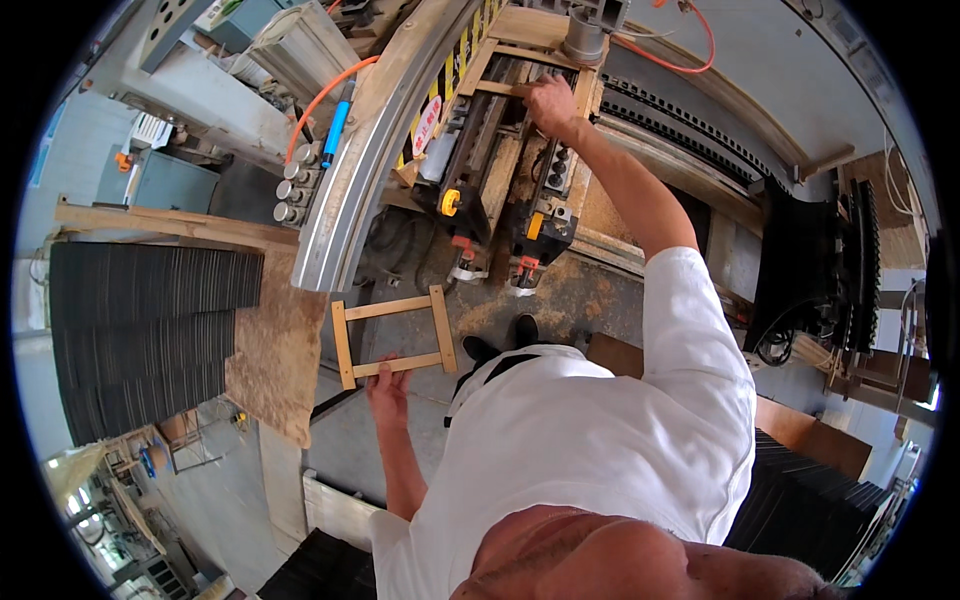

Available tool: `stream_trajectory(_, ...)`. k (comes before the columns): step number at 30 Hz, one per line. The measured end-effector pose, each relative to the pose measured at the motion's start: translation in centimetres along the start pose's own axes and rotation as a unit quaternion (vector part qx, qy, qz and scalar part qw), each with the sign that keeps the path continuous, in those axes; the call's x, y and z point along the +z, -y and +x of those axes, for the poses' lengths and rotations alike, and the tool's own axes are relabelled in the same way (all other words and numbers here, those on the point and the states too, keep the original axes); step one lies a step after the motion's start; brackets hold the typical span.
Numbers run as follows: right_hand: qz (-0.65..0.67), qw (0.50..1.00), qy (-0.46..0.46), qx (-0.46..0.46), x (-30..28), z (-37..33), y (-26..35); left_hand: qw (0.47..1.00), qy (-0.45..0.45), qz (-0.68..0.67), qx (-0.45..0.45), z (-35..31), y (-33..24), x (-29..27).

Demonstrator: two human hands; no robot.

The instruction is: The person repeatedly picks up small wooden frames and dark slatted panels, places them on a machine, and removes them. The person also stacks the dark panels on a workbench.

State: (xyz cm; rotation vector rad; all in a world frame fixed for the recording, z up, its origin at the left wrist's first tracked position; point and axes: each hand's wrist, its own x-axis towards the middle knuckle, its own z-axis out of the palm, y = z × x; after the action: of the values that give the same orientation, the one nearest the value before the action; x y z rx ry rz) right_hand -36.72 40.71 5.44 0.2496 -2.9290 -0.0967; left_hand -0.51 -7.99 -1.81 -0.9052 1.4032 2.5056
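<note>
My left hand [388, 388] grips a light wooden frame [386, 307] by its near rail, thumb on top. The frame has two side bars and two cross rails, and it hangs in the air left of my feet. My right arm stretches far forward into a machine [535, 215]. There my right hand [552, 105] is closed at a rail of a second wooden frame [502, 89], lying across the machine's far end. The fingertips are partly hidden by the hand.
Stacks of dark strips [150, 330] stand on a brown board [275, 345] at the left. A metal rail [345, 200] runs along the machine's left side, with a blue marker [337, 130] beside it. Orange hoses, a black cable chain [690, 130] and sawdust on the floor [590, 300] surround it.
</note>
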Motion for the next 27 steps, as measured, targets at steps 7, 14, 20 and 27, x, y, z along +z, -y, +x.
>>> stream_trajectory(7, -0.056, 0.997, -0.042, -0.024, 2.3, 2.3, -1.2, 0.997, -0.075, 0.031, 0.001, 3.3, 3.8, -4.8)
stream_trajectory(14, 0.055, 0.984, -0.096, -0.143, 0.6, 0.5, 0.6, 0.986, -0.159, 0.032, -0.022, 2.9, 8.4, -8.0)
stream_trajectory(20, 0.028, 0.998, -0.028, 0.047, -6.8, -1.4, 4.2, 0.961, -0.272, -0.007, -0.051, 2.0, 9.2, -6.7)
stream_trajectory(27, -0.039, 0.999, 0.004, -0.025, -1.5, 2.6, -2.4, 0.978, -0.206, 0.008, -0.037, 4.9, 8.3, -7.6)
